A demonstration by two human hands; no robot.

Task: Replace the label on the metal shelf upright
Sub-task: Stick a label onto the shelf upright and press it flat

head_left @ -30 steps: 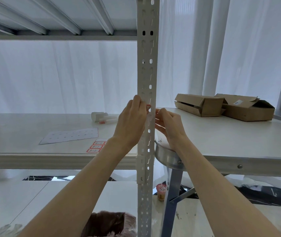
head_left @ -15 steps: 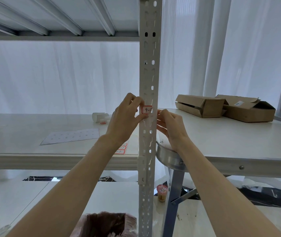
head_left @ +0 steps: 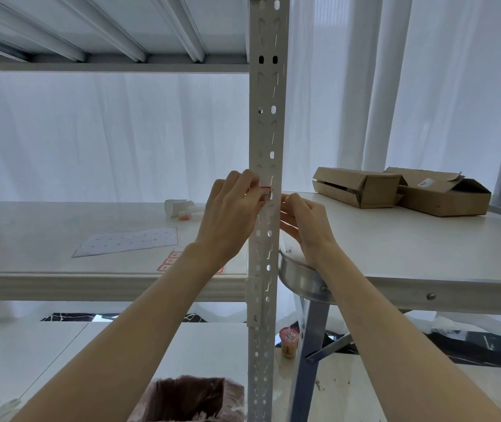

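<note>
The white perforated metal shelf upright [head_left: 267, 123] runs top to bottom through the middle of the view. A small red-bordered label [head_left: 266, 194] sits on its front face at hand height, looking bent away from the metal on its left side. My left hand [head_left: 227, 217] comes from the left, with thumb and fingertips pinched on that label. My right hand [head_left: 305, 223] is on the right of the upright, its curled fingertips against the upright's right edge just below the label.
On the shelf board [head_left: 60, 281] lie a white backing sheet [head_left: 125, 242], a strip of red labels [head_left: 171, 261] and a white bottle [head_left: 179, 208]. Two cardboard boxes [head_left: 361, 187] rest on a folding table [head_left: 410, 248] at right. A lined bin [head_left: 191, 397] stands below.
Half a second ago the label lay flat and readable on the upright. Now my left fingers cover its left part and it looks bent. My right hand has barely moved.
</note>
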